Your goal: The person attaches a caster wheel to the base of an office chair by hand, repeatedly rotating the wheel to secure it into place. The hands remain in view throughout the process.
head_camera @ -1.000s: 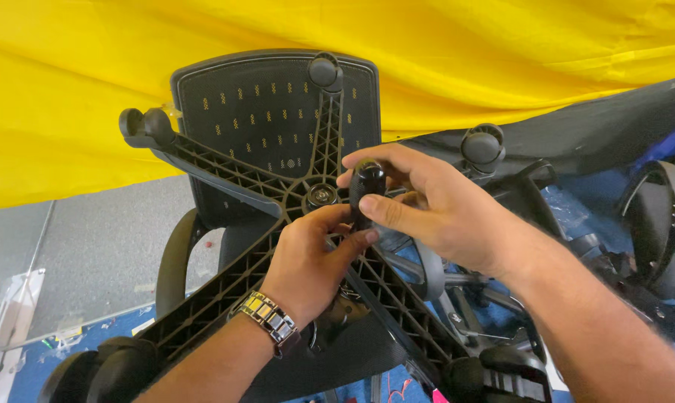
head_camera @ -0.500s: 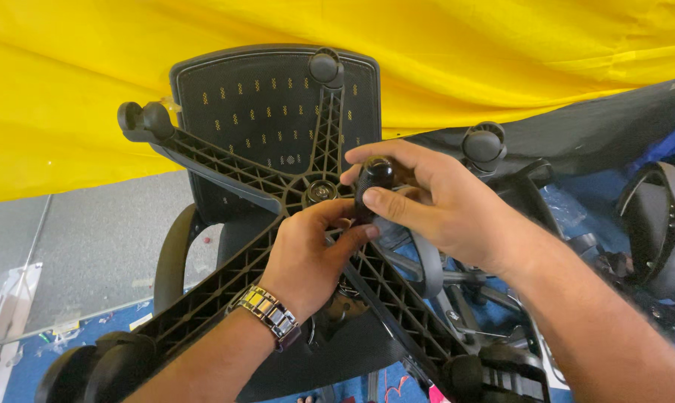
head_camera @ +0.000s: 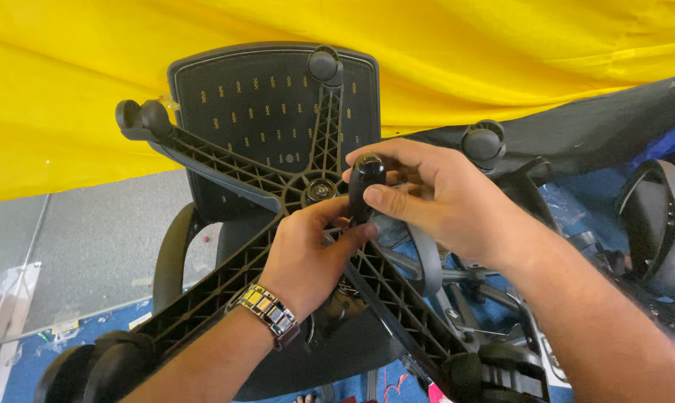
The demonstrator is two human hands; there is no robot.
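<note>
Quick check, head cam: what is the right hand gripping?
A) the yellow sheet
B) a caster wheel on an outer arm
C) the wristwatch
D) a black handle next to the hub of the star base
D: the right hand wraps the black handle beside the hub of the star base.

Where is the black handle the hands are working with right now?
In the head view, the black handle stands mid-frame, gripped by the right hand, just right of the hub of the chair base, above the left hand.

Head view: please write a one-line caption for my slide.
Right hand grips a black handle beside the hub of an upturned chair base; left hand touches it below.
</note>
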